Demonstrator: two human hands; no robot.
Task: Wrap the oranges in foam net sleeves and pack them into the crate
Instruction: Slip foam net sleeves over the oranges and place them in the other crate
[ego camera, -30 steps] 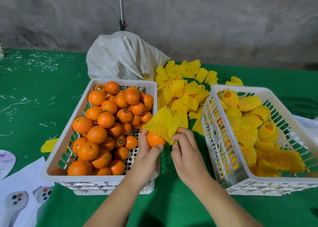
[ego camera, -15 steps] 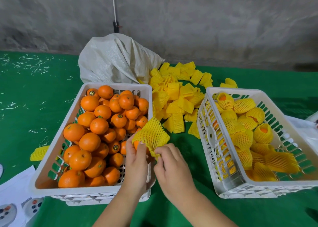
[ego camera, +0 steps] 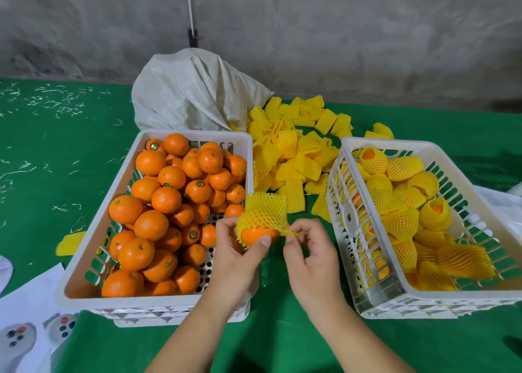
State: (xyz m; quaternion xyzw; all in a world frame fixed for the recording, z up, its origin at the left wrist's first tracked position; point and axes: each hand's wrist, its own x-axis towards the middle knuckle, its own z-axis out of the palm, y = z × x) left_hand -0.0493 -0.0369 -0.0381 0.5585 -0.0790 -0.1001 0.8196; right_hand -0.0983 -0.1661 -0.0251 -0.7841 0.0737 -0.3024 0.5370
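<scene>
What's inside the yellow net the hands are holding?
An orange sits in the yellow foam net sleeve. Only its bottom peeks out; the net covers the rest.

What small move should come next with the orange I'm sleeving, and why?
Probably pull the yellow foam net sleeve further down: the right hand pinches its edge, yet the round orange held by the left hand is bare at the bottom.

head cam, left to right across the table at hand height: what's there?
Stray foam sleeve → crate of bare oranges → left hand holding the half-sleeved orange → right hand pinching the foam net sleeve → crate of wrapped oranges.
</scene>
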